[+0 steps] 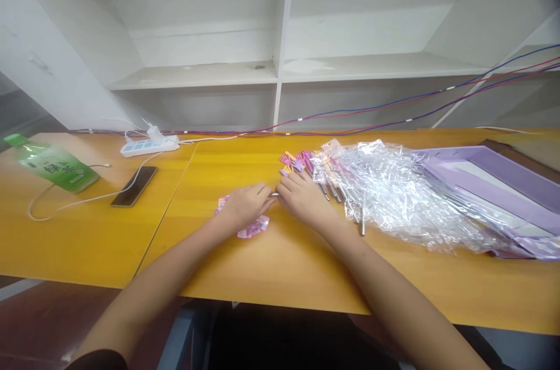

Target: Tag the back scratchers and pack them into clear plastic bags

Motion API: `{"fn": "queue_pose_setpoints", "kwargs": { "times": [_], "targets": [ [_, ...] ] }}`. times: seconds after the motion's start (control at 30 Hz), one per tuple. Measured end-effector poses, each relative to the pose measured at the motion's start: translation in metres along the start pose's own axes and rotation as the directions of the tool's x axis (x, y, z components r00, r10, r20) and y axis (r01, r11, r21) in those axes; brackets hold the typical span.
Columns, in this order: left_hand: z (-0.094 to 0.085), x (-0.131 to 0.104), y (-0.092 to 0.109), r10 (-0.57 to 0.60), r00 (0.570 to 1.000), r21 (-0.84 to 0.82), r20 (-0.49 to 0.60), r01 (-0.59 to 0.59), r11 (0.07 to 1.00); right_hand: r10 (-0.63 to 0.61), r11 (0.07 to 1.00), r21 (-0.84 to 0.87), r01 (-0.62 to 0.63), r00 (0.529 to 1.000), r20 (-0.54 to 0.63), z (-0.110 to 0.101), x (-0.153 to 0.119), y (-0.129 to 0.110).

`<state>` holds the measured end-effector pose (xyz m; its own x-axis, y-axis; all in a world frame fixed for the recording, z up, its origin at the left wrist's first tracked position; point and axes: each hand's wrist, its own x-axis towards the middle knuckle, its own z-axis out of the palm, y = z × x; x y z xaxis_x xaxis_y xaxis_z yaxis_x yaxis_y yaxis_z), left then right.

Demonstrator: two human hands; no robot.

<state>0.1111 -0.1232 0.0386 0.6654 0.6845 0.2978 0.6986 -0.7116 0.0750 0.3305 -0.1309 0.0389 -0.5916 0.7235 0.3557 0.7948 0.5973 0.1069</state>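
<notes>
Above the wooden table, my left hand [248,205] and my right hand [304,196] come close together, fingers curled in. Both grip a thin silvery rod [274,195]; only a short stretch shows between them, so its kind is unclear. Under and beside my left hand lie small pink printed cards or packets [254,227], partly covered by it. Just beyond my right hand is a pile of slim metal-shafted pieces with purple and orange ends [301,159]. Several metal shafts [336,192] stick out to the right of that hand.
A heap of clear plastic bags [394,195] spreads across the right side, against a purple tray-like box [516,183]. At left are a green bottle [56,166] lying tilted, a phone [135,186] and a white power strip [149,145]. Cables run along the back below white shelves [196,75].
</notes>
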Motion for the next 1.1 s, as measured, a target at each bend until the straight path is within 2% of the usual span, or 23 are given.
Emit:
{"fn": "queue_pose_setpoints", "kwargs": {
  "times": [0.1,0.23,0.3,0.4,0.53,0.6,0.67,0.73,0.83,0.93,1.07,1.1],
  "targets": [
    [-0.001,0.004,0.001,0.011,0.999,0.051,0.045,-0.013,0.999,0.123,0.992,-0.023,-0.121,0.975,0.185,-0.007,0.008,-0.011],
    [-0.01,0.006,-0.004,0.044,0.994,0.061,0.103,-0.05,0.997,0.18,0.984,-0.045,-0.174,0.954,0.241,-0.023,0.01,-0.016],
    [-0.021,0.004,-0.016,0.063,0.992,0.052,0.111,-0.07,0.996,0.195,0.981,-0.055,-0.187,0.943,0.271,-0.033,0.003,-0.006],
    [-0.048,-0.011,-0.051,0.032,0.991,0.105,0.13,-0.046,0.993,0.261,0.965,-0.094,-0.245,0.925,0.277,-0.051,-0.03,0.037],
    [-0.085,-0.049,-0.108,-0.084,0.975,0.278,0.207,0.024,0.96,0.395,0.917,-0.143,-0.372,0.893,0.214,-0.07,-0.105,0.121],
    [-0.092,-0.068,-0.122,-0.085,0.964,0.286,0.251,0.01,0.958,0.401,0.916,-0.108,-0.386,0.89,0.218,-0.073,-0.139,0.15],
    [-0.092,-0.08,-0.122,-0.081,0.958,0.273,0.274,0.003,0.962,0.409,0.912,-0.073,-0.403,0.885,0.224,-0.072,-0.161,0.16],
    [-0.088,-0.086,-0.115,-0.073,0.957,0.24,0.28,0.004,0.971,0.425,0.904,-0.048,-0.426,0.877,0.226,-0.069,-0.171,0.158],
    [-0.083,-0.088,-0.105,-0.064,0.96,0.203,0.273,0.008,0.979,0.442,0.893,-0.023,-0.449,0.868,0.227,-0.065,-0.176,0.15],
    [-0.083,-0.088,-0.103,-0.052,0.961,0.192,0.273,-0.002,0.981,0.445,0.89,-0.003,-0.456,0.867,0.226,-0.062,-0.181,0.15],
    [-0.086,-0.09,-0.103,-0.042,0.968,0.246,0.246,-0.02,0.969,0.43,0.894,0.038,-0.446,0.879,0.204,-0.063,-0.185,0.15],
    [-0.086,-0.09,-0.103,-0.041,0.972,0.268,0.231,-0.023,0.963,0.454,0.885,0.036,-0.464,0.878,0.154,-0.065,-0.183,0.148]
  ]
}}
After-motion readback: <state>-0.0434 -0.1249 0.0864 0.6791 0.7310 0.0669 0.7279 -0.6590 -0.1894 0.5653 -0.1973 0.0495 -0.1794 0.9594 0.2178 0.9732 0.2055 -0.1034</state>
